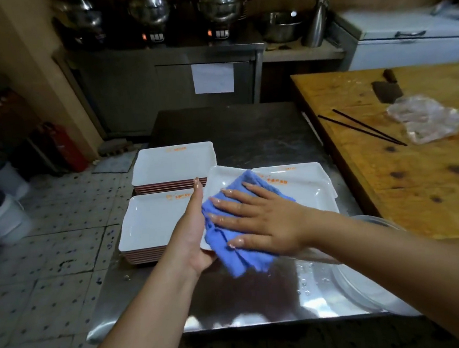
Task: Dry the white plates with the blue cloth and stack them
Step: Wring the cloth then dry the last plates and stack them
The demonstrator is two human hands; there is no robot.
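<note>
— Forearms come in from the bottom of the head view, both reaching over the steel surface (246,132). What's the left hand (191,228) doing?

— Its grip is on the near-left edge of a white plate (304,191), palm turned inward, fingers straight along the side, thumb hidden under the rim. That plate is tilted, lifted off the surface at the near end.

— And the right hand (258,219)?

— Flat and spread, fingers straight, pressing the blue cloth (238,238) down into the plate's well. No curl, no pinch: an open palm on fabric.

— Where does the cloth sit against that grip?

— Directly under the right palm and fingers, bunched in folds, with a loose corner hanging past the plate's near edge, just beside the left palm.

— Describe the plate.

— Rectangular, shallow, glossy white, raised rim, orange print near its far edge. It rests over another white plate (293,171) behind it at the right.

— Other plates?

— Two stacks at the left: a near stack (151,224) touching the left wrist's side, and a far stack (173,162) behind it. White tops, reddish edges down the sides.

— Anything right?

— A wooden board (421,182) with black chopsticks (359,129), a cleaver (386,89) and crumpled clear plastic (426,119).
</note>
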